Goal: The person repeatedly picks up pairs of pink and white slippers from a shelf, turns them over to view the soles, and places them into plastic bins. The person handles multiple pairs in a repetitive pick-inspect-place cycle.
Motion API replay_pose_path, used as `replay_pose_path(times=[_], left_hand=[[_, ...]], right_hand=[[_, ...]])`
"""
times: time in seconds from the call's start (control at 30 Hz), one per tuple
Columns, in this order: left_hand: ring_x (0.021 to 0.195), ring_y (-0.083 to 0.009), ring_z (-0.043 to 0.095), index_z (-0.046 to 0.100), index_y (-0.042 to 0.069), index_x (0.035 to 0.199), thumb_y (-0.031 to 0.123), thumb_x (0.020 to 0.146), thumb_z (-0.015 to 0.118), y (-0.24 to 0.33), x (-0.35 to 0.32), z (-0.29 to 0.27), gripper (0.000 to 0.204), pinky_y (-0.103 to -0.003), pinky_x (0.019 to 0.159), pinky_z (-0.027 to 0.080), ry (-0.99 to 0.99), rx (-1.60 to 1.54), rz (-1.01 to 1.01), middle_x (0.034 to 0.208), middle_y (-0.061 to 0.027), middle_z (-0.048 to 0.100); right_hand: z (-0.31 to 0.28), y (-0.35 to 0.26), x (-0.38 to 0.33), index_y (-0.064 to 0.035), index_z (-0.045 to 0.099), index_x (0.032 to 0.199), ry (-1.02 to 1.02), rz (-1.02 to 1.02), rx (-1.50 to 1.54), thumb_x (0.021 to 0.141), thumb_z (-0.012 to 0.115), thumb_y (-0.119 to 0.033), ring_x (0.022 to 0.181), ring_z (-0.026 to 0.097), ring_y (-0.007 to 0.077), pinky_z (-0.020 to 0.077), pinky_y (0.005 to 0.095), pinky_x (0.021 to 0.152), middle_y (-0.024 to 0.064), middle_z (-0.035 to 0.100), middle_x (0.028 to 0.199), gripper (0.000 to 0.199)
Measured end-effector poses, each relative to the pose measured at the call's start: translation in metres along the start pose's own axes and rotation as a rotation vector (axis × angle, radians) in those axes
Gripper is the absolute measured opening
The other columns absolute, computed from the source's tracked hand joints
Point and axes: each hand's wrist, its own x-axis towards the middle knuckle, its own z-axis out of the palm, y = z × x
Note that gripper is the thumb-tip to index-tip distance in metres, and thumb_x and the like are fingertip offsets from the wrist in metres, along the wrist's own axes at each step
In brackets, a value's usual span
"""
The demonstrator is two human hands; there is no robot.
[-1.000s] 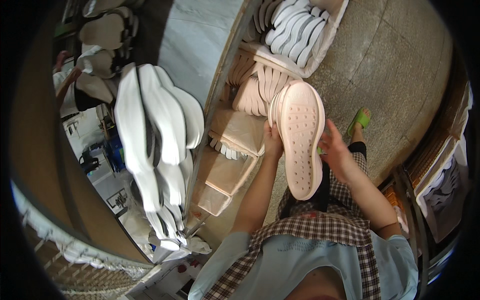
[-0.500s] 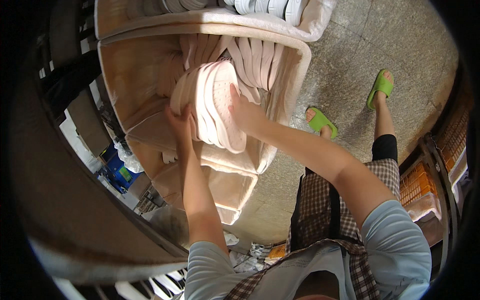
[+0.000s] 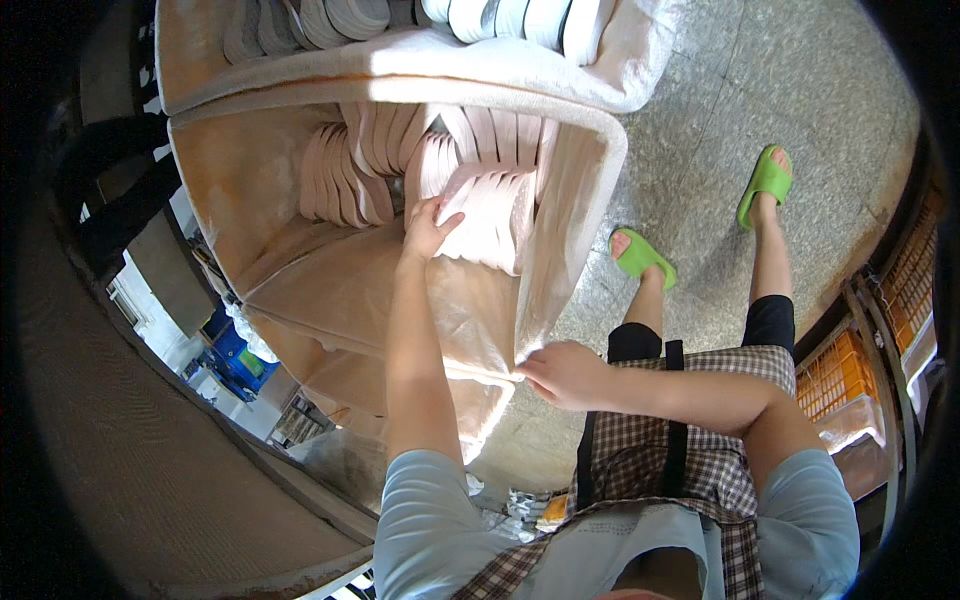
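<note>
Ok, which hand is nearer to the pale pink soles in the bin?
Left. The left hand is at the left edge of the pale pink soles; the right hand is farther, by the near right corner of the bin.

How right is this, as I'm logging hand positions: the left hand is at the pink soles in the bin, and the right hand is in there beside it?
The right hand is wrong: the head view shows it outside, by the bin's near corner. The left hand is at the pink soles.
</note>
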Motion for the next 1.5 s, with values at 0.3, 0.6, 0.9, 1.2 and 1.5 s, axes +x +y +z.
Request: replay_pose_path(times=[0.3, 0.6, 0.9, 1.2, 1.5], left_hand=[[0.123, -0.0360, 0.039, 0.033, 0.005, 0.136, 0.037, 0.080, 0.067, 0.110, -0.071, -0.004, 0.073, -0.043, 0.101, 0.033, 0.622, 0.226, -0.116, 0.132, -0.0208, 0.042], [0.117, -0.0313, 0.047, 0.041, 0.009, 0.131, 0.019, 0.085, 0.057, 0.395, -0.211, -0.067, 0.050, -0.041, 0.096, 0.041, -0.117, 0.018, 0.739, 0.133, -0.0151, 0.042], [0.107, -0.0242, 0.055, 0.043, 0.005, 0.124, 0.009, 0.083, 0.059, 0.539, -0.283, -0.280, 0.045, -0.035, 0.086, 0.047, 0.635, -0.340, 0.948, 0.123, -0.0126, 0.049], [0.101, -0.0245, 0.057, 0.021, 0.008, 0.134, 0.000, 0.085, 0.055, 0.493, -0.249, -0.537, 0.060, -0.032, 0.076, 0.051, 1.144, -1.274, 1.009, 0.122, -0.0146, 0.042], [0.121, -0.0271, 0.040, 0.023, 0.017, 0.137, 0.028, 0.083, 0.064, 0.447, -0.009, -0.704, 0.068, -0.050, 0.088, 0.040, 0.835, -1.868, 0.421, 0.131, -0.0129, 0.042]], right_hand=[[-0.090, -0.005, -0.099, -0.0030, 0.058, 0.100, -0.034, 0.198, -0.162, 0.078, 0.054, -0.013, 0.083, 0.061, 0.0297, 0.0489, 0.0416, 0.071, 0.0136, 0.061, 0.086, 0.024], [-0.282, -0.028, -0.207, 0.0006, 0.058, 0.102, 0.316, 0.684, -0.217, 0.080, 0.057, -0.013, 0.088, 0.060, 0.0351, 0.0478, 0.0431, 0.077, 0.0212, 0.061, 0.097, 0.026], [-0.369, -0.011, -0.425, 0.0011, 0.051, 0.120, 0.342, 1.352, -0.368, 0.087, 0.050, -0.006, 0.103, 0.055, 0.0363, 0.0477, 0.0441, 0.085, 0.0211, 0.056, 0.117, 0.034], [-0.388, 0.067, -0.506, -0.0024, 0.054, 0.091, 1.063, 0.985, -0.027, 0.082, 0.048, -0.007, 0.049, 0.051, 0.0190, 0.0453, 0.0328, 0.045, 0.0081, 0.054, 0.068, 0.011], [-0.424, -0.094, -0.298, 0.0021, 0.054, 0.108, 0.905, 1.021, 0.130, 0.086, 0.053, -0.009, 0.075, 0.061, 0.0201, 0.0492, 0.0335, 0.064, 0.0128, 0.063, 0.090, 0.025]])
